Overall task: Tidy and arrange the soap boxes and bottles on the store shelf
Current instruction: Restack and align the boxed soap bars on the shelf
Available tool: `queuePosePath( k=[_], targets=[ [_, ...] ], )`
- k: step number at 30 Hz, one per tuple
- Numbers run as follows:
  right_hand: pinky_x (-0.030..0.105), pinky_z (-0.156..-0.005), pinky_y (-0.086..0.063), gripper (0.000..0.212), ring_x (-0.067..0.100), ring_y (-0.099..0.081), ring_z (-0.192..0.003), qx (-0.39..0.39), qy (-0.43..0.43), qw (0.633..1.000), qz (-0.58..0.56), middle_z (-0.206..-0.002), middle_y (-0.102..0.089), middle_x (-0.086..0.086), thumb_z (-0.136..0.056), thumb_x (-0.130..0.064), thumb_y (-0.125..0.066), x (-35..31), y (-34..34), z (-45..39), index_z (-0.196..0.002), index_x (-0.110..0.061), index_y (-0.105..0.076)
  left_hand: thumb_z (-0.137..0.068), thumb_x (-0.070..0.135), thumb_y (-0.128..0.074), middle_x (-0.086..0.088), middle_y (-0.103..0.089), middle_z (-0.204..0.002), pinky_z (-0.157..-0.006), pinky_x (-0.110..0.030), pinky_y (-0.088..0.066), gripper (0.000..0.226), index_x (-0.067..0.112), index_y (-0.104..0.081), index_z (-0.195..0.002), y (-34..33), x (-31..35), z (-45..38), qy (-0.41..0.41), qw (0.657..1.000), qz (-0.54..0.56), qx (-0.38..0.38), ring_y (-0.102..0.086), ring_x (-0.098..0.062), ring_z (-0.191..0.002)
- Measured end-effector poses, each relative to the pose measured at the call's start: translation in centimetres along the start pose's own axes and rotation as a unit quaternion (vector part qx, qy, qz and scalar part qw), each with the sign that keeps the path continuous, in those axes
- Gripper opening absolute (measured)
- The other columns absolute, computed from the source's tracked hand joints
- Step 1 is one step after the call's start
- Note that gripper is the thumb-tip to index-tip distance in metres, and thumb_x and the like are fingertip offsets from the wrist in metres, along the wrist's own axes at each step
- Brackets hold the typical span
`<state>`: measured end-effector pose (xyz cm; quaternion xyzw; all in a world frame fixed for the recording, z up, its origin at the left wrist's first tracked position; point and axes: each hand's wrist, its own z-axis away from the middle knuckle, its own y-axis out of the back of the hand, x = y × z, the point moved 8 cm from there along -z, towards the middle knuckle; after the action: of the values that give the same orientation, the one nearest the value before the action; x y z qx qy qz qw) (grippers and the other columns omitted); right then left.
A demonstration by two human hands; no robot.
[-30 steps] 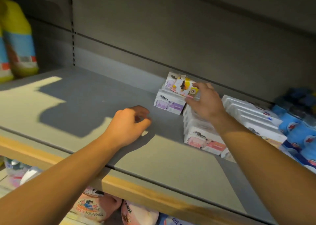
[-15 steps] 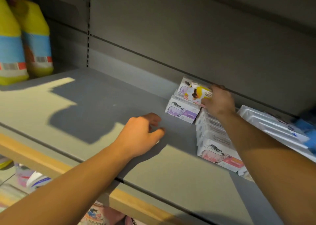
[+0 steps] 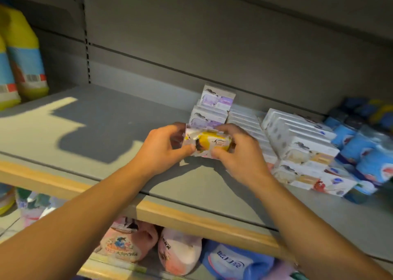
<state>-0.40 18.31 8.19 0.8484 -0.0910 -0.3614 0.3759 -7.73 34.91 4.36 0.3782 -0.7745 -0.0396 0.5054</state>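
Nearest, below the shelf: pink pouches (image 3: pixel 127 243) and a blue pack (image 3: pixel 234 260) on the lower level, blurred. Shelf (image 3: pixel 106 135) has a tan front strip, grey deck, mostly bare on the left.

Both forearms reach in over the front edge. Left hand (image 3: pixel 161 150) and right hand (image 3: pixel 236 152) both have their grip clamped on one yellow soap box (image 3: pixel 207 142), one hand per end, thumbs on the near face, fingers curled over the top. Box sits mid-shelf; can't tell if it touches the deck.

Just behind it: purple soap boxes (image 3: pixel 209 118), two stepped rows, the far one (image 3: pixel 218 96) higher. Right of those, rows of white soap boxes (image 3: pixel 297 139), partly stacked. Further right, blue packs (image 3: pixel 361 152), blurred.

Far left, against the back panel: yellow bottles (image 3: pixel 23 54) with blue labels, upright, well apart from the boxes.
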Motion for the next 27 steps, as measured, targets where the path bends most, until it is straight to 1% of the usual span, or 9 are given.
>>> queuePosePath(
  k=[2, 5, 8, 10, 13, 16, 21, 24, 27],
  targets=[
    [0.004, -0.072, -0.046, 0.057, 0.0, -0.058, -0.102, 0.027, -0.003, 0.998, -0.056, -0.117, -0.059, -0.014, -0.078, -0.014, -0.075, 0.9, -0.4, 1.9, -0.124, -0.038, -0.053, -0.078, 0.033, -0.077, 0.019, -0.071, -0.095, -0.079, -0.033, -0.057, 0.033, 0.032, -0.066, -0.109, 0.0, 0.6, 0.4, -0.04, 0.999, -0.024, 0.008, -0.067, 0.002, -0.084],
    [0.014, -0.081, -0.052, 0.067, -0.001, -0.058, -0.111, 0.053, -0.018, 0.99, -0.129, -0.12, -0.058, -0.022, -0.078, -0.015, -0.077, 2.6, -0.8, 3.8, -0.128, -0.046, -0.046, -0.077, 0.036, -0.072, 0.017, -0.068, -0.093, -0.077, -0.035, -0.056, 0.033, 0.027, -0.066, -0.108, -0.4, 2.0, 0.9, -0.107, 0.991, -0.078, 0.003, -0.065, -0.002, -0.084],
    [0.031, -0.087, -0.056, 0.056, 0.002, -0.059, -0.11, 0.061, -0.021, 0.991, -0.116, -0.117, -0.062, -0.021, -0.079, -0.025, -0.075, 3.5, -1.0, 4.1, -0.123, -0.048, -0.049, -0.078, 0.037, -0.07, 0.016, -0.067, -0.098, -0.078, -0.036, -0.056, 0.036, 0.023, -0.066, -0.112, -0.5, 2.8, 1.1, -0.144, 0.984, -0.102, 0.01, -0.064, -0.006, -0.087],
    [0.039, -0.083, -0.058, 0.051, 0.003, -0.061, -0.108, 0.055, -0.038, 0.99, -0.126, -0.116, -0.063, -0.02, -0.076, -0.035, -0.072, 3.8, -1.1, 4.1, -0.12, -0.049, -0.051, -0.08, 0.035, -0.071, 0.015, -0.068, -0.1, -0.08, -0.035, -0.056, 0.035, 0.022, -0.067, -0.113, -0.5, 2.8, 1.1, -0.147, 0.983, -0.105, 0.017, -0.064, -0.007, -0.09],
    [0.042, -0.08, -0.059, 0.054, 0.004, -0.063, -0.104, 0.033, -0.064, 0.986, -0.148, -0.112, -0.065, -0.018, -0.067, -0.048, -0.069, 4.3, -1.5, 4.1, -0.119, -0.045, -0.053, -0.082, 0.022, -0.076, 0.017, -0.07, -0.099, -0.082, -0.028, -0.056, 0.032, 0.022, -0.068, -0.113, -0.5, 2.2, 1.1, -0.117, 0.99, -0.072, 0.014, -0.066, -0.001, -0.089],
    [0.048, -0.084, -0.056, 0.05, 0.007, -0.065, -0.101, 0.022, -0.085, 0.984, -0.157, -0.109, -0.067, -0.016, -0.069, -0.048, -0.069, 4.5, -1.6, 4.2, -0.117, -0.04, -0.056, -0.082, 0.021, -0.077, 0.017, -0.071, -0.095, -0.079, -0.025, -0.055, 0.03, 0.025, -0.069, -0.11, -0.7, 2.1, 1.1, -0.07, 0.997, -0.04, -0.007, -0.067, 0.001, -0.086],
    [0.039, -0.087, -0.057, 0.039, -0.001, -0.065, -0.098, 0.04, -0.125, 0.969, -0.211, -0.105, -0.069, -0.021, -0.073, -0.041, -0.069, 4.7, 0.8, 5.8, -0.111, -0.042, -0.06, -0.085, 0.022, -0.072, 0.008, -0.076, -0.091, -0.079, -0.036, -0.06, 0.021, 0.028, -0.069, -0.105, -2.3, 3.6, 1.9, 0.006, 0.997, 0.051, -0.062, -0.072, -0.008, -0.084],
    [0.03, -0.082, -0.058, 0.033, 0.004, -0.069, -0.096, 0.068, -0.133, 0.953, -0.264, -0.104, -0.072, -0.012, -0.082, -0.027, -0.07, 5.2, 3.8, 8.0, -0.114, -0.033, -0.062, -0.087, 0.032, -0.069, 0.009, -0.076, -0.091, -0.083, -0.043, -0.058, 0.016, 0.03, -0.07, -0.103, -4.6, 5.6, 2.8, 0.021, 0.992, 0.075, -0.097, -0.072, -0.01, -0.086],
    [0.025, -0.076, -0.058, 0.025, 0.009, -0.071, -0.09, 0.114, -0.163, 0.938, -0.283, -0.098, -0.075, -0.007, -0.089, -0.018, -0.068, 7.2, 7.8, 10.9, -0.112, -0.027, -0.063, -0.081, 0.047, -0.063, 0.009, -0.075, -0.093, -0.088, -0.043, -0.054, 0.03, 0.028, -0.071, -0.103, -8.0, 8.3, 3.4, 0.022, 0.99, 0.079, -0.111, -0.07, -0.009, -0.09]
  ],
)
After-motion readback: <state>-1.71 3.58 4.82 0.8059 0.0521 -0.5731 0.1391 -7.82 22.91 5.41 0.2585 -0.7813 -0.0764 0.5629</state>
